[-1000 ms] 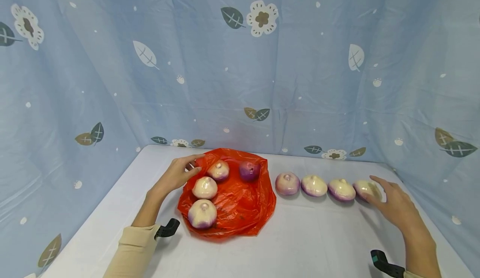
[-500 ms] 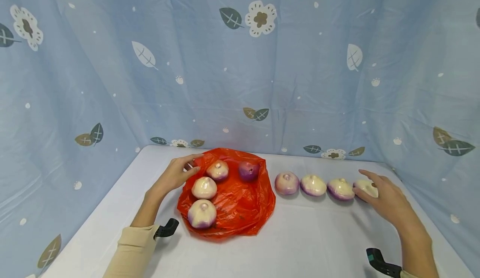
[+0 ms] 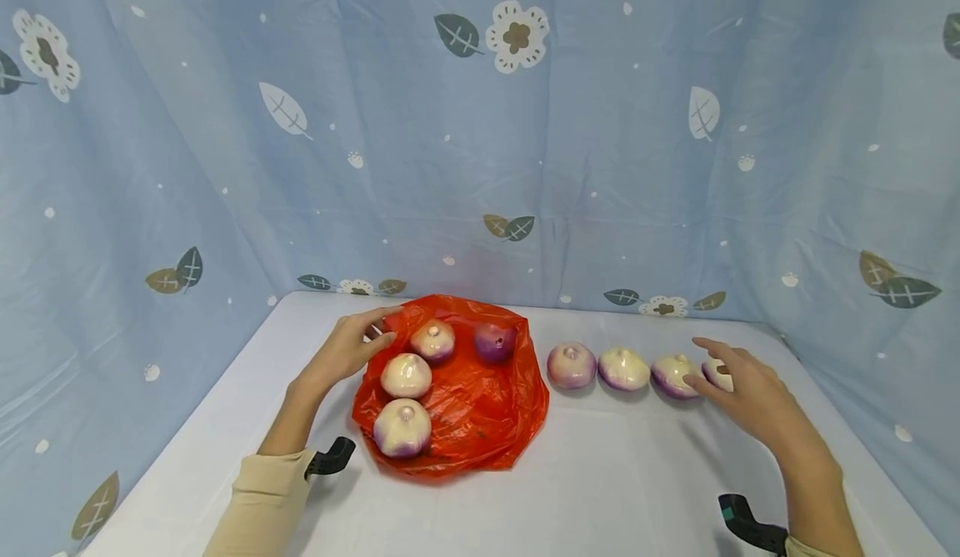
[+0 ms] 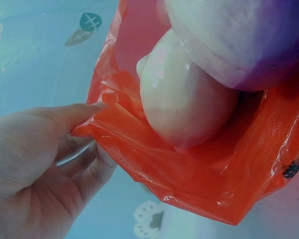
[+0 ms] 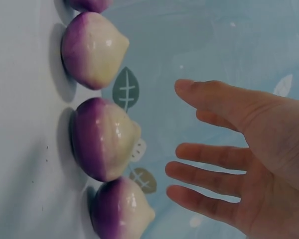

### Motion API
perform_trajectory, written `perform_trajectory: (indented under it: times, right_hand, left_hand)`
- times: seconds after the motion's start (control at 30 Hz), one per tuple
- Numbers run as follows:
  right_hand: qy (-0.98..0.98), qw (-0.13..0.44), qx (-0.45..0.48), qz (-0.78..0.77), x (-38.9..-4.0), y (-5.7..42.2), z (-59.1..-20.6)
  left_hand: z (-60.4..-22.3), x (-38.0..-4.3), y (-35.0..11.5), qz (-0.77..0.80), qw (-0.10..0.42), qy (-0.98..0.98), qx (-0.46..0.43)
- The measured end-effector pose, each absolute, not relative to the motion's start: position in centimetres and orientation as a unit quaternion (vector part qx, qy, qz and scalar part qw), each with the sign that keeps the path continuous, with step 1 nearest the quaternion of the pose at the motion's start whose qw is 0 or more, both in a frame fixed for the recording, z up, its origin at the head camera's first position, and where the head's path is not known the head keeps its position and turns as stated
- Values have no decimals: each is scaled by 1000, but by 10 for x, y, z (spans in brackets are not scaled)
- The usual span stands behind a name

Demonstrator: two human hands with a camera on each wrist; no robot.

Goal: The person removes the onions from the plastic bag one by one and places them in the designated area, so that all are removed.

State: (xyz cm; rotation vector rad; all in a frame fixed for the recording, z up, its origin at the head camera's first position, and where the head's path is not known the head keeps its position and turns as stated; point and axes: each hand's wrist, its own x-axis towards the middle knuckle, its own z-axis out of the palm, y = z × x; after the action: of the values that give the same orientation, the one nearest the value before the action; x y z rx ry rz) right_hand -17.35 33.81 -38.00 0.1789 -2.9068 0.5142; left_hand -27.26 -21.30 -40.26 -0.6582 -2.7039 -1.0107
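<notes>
A red plastic bag (image 3: 483,424) lies spread with its mouth up, holding several shiny purple-and-cream onions, one of them an onion (image 3: 402,429) at the near left. My left hand (image 3: 341,355) pinches the bag's left rim; in the left wrist view the thumb is over the red film, the fingers partly hidden beneath it. To the right of the bag several more onions stand in a row, from an onion (image 3: 572,366) nearest the bag to a rightmost onion (image 3: 716,372), partly hidden. My right hand (image 3: 757,394) hovers by the row's right end, fingers extended and holding nothing, apart from the onion (image 5: 104,139).
A white tabletop (image 3: 600,482) extends in front of the bag and row. Behind and at both sides hangs a blue curtain (image 3: 420,165) printed with leaves and flowers. Each wrist carries a black camera mount, such as the mount (image 3: 333,457) on the left.
My right hand has moved left along the row, from the rightmost onion toward the one beside it. The left hand stays at the bag's rim. The view has shifted slightly.
</notes>
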Motion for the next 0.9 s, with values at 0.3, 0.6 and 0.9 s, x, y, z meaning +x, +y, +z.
perform_trajectory:
  times: [0.3,0.6,0.9]
  right_hand:
    - [-978,88,80,170,-174,324,-378]
    - [-973,89,105,186,-173,302,-377]
    - [-957,142,175,182,-175,277,-385]
  left_hand:
    - [-403,-274,-214,-337,99,-910,-221]
    - [-402,-274,-214,-336,105,-909,-223]
    - [-401,-273,-213,-340,99,-909,-221]
